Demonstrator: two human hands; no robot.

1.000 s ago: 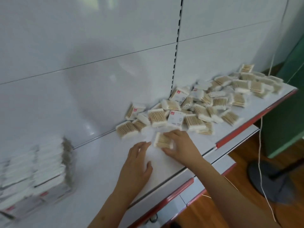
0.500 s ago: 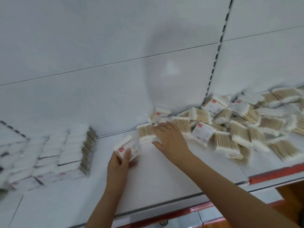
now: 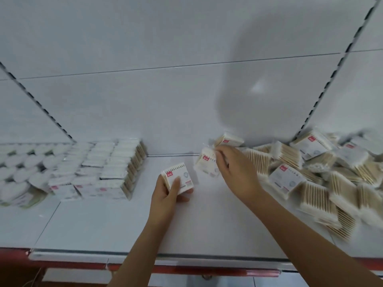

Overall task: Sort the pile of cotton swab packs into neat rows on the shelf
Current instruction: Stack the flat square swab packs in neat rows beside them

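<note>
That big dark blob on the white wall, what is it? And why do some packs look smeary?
Head view: the blob is a soft shadow, probably the person's own head. The pack in the right hand is smeared by motion, as is the loose pile; the pack in the left hand looks sharper. The wall's seams bend from the wide lens.

White is seen on the shelf [image 3: 124, 222], with a red strip [image 3: 186, 268] along its front edge. The back panel [image 3: 145, 38] is white, crossed by black-slotted uprights [image 3: 331, 79]. The pack [image 3: 179, 180] in the left hand is white with a small red logo. The pile [image 3: 310, 175] is coloured white and tan, with red logos on some labels. The rows [image 3: 103, 168] are white, tan-edged, red-marked in front.
</note>
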